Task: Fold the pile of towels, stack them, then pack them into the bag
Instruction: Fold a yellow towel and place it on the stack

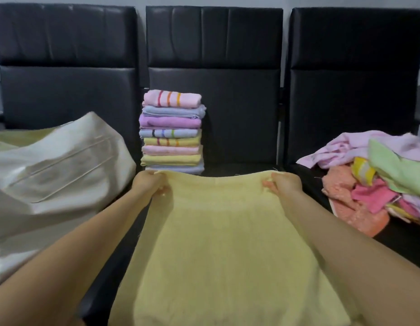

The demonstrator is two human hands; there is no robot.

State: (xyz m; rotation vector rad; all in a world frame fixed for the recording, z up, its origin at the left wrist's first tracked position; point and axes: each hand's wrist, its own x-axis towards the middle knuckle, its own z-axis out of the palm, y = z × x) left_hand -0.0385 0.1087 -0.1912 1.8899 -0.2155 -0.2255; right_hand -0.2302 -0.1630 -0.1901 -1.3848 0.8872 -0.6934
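Observation:
A pale yellow towel (218,236) lies spread over the middle black seat, running from its far edge down toward me. My left hand (150,182) pinches the towel's far left corner. The far right corner is pinched by my right hand (283,183). Right behind the towel's far edge stands a stack of several folded towels (172,130), pink striped on top. A heap of unfolded towels (378,177) in pink, green, orange and yellow sits on the right seat. The cream bag (56,175) slumps on the left seat.
Three black padded chairs (239,109) stand side by side with tall backrests against a grey wall. Bare black seat shows to the right of the folded stack and between the yellow towel and the heap.

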